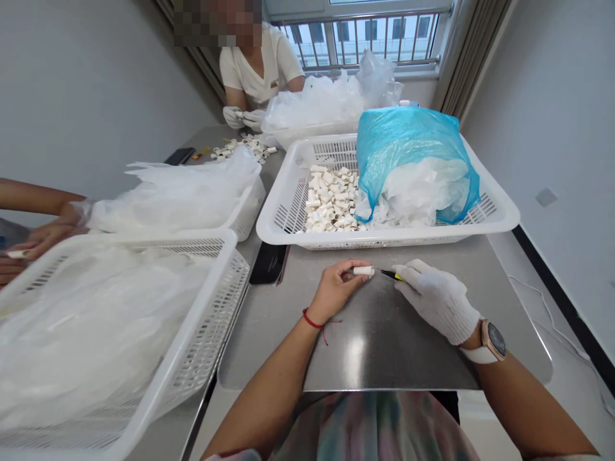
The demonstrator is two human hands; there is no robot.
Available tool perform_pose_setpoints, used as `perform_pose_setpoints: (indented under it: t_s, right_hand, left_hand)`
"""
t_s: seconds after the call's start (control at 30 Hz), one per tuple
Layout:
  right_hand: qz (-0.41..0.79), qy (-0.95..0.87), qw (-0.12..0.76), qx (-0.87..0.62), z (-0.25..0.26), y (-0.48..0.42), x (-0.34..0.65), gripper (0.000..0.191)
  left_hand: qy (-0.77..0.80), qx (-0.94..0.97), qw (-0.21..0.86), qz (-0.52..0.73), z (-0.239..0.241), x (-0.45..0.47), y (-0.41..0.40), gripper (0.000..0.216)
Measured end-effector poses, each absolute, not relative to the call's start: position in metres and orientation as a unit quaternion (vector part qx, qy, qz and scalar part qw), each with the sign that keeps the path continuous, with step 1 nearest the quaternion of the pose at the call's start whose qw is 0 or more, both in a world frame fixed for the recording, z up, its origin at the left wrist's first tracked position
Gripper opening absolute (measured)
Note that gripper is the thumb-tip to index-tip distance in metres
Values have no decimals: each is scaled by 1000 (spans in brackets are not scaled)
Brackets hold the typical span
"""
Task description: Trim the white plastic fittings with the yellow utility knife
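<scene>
Between the thumb and fingers of my bare left hand (336, 287) is a short white plastic tube (364, 271), lying roughly level just above the metal table (288, 333). My right hand (435, 298), in a white knitted glove, grips a slim tool with a black and yellow handle (391, 275). Its thin metal tip points at the tube's right end; whether it touches is too small to tell. Beyond my hands, a white perforated basket (384, 240) holds a heap of similar tubes (334, 198) and a blue plastic bag (408, 137) with clear film spilling out.
A dark phone (269, 262) lies left of my hands. Baskets of clear plastic bags stand at the left (230, 240) and far side (317, 131). A gloved co-worker (262, 70) sits behind loose tubes (245, 147); another person's hand (52, 237) is at far left.
</scene>
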State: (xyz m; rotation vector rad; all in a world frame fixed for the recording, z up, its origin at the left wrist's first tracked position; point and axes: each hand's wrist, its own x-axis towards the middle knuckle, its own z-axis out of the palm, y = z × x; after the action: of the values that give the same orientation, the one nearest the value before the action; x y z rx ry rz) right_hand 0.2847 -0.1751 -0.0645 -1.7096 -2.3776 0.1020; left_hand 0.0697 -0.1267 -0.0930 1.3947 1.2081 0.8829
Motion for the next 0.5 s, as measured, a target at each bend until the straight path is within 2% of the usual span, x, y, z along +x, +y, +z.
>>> perform_pose_setpoints:
  t_s: [0.5]
  right_hand:
    - [91,-808,114,-571,-62,-176,284,27]
  left_hand:
    - [477,628,468,399,-95,72,-129,19]
